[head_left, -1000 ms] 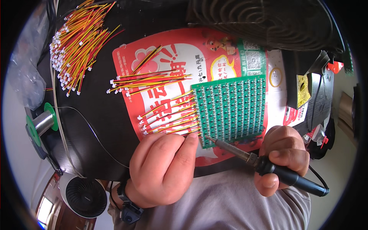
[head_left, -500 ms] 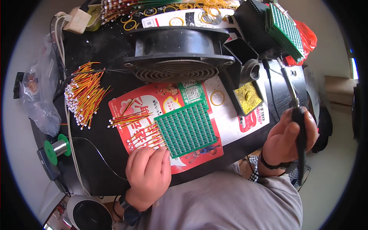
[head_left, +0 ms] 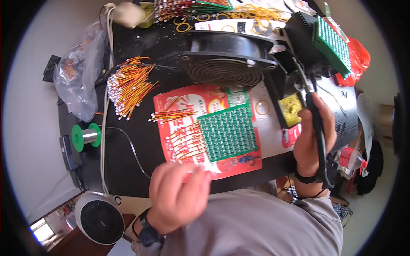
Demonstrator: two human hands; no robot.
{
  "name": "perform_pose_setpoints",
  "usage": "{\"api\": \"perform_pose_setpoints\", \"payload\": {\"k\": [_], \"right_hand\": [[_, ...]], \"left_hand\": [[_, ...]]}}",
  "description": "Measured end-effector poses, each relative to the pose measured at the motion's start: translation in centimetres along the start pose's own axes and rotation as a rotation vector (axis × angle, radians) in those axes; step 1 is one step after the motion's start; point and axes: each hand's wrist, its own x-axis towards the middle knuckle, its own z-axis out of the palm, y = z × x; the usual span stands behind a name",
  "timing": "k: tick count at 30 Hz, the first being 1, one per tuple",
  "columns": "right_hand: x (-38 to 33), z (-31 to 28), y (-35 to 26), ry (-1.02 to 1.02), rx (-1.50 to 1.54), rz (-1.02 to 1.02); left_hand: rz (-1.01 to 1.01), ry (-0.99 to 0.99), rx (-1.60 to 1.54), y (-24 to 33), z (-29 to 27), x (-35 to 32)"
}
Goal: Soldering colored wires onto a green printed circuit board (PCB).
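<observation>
My left grip [head_left: 179, 194] is narrow, fingers bunched and blurred above the near edge of the black tabletop [head_left: 128, 173]; I cannot tell whether anything is pinched in it. My right grip [head_left: 308, 138] is closed around a black-handled soldering iron [head_left: 318, 126], its metal end pointing away from me, beside a yellow sponge [head_left: 291, 112] just left of my knuckles. The square green circuit board [head_left: 228, 132] lies between my grips, ahead of the left one and apart from both, on a red and white printed sheet [head_left: 239, 169]. A row of thin wires with white connectors [head_left: 185, 138] reaches from the board's left edge, just ahead of my left grip. Beyond those lies a small loose bunch of red, yellow and black wires [head_left: 173, 115]. Left of my left grip stands a green-flanged spool of silvery solder [head_left: 89, 136], its strand running toward that hand
</observation>
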Motion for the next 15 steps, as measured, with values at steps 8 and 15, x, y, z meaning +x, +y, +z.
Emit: {"api": "perform_pose_setpoints", "payload": {"k": [8,15], "right_hand": [[-0.8,-0.1,0.3,0.106,0.058,0.075],[-3.8,-1.0,0.8,0.32,0.186,-0.07]], "left_hand": [[1.182,0.17,0.174,1.3,-6.5,0.8],[0.165,0.263,0.194,-1.5,-8.4,1.9]]}}
